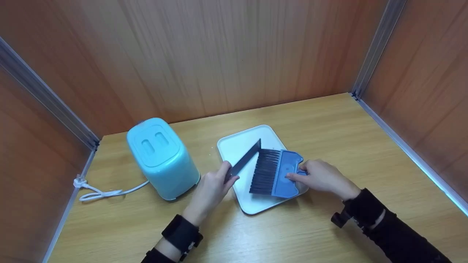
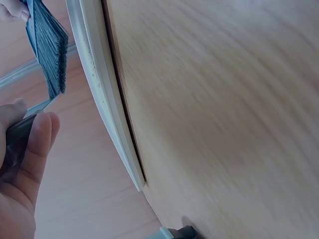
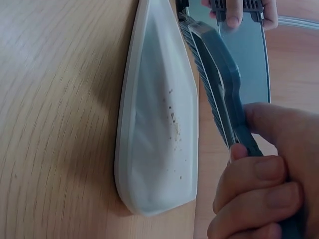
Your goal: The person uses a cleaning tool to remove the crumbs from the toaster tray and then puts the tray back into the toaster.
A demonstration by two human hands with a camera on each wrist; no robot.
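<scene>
In the head view my left hand (image 1: 210, 190) pinches a thin metal crumb tray (image 1: 245, 159) by its black end, tilted over a white tray (image 1: 241, 140). The right wrist view shows the slotted black grip and the flat grey sheet. My right hand (image 1: 321, 177) grips a blue hand brush (image 1: 287, 173) by its handle. Its dark bristles (image 1: 264, 171) point left, and overlap the crumb tray's far end in the head view. Small brown crumbs (image 3: 174, 127) lie scattered on the white tray below.
To the left stands a light blue toaster (image 1: 170, 164) with its lid on. Its white cord (image 1: 106, 194) lies bundled beside it on the wooden table (image 1: 321, 128). Wood-grain panels (image 1: 237, 54) enclose the back and both sides. A few specks lie between toaster and white tray.
</scene>
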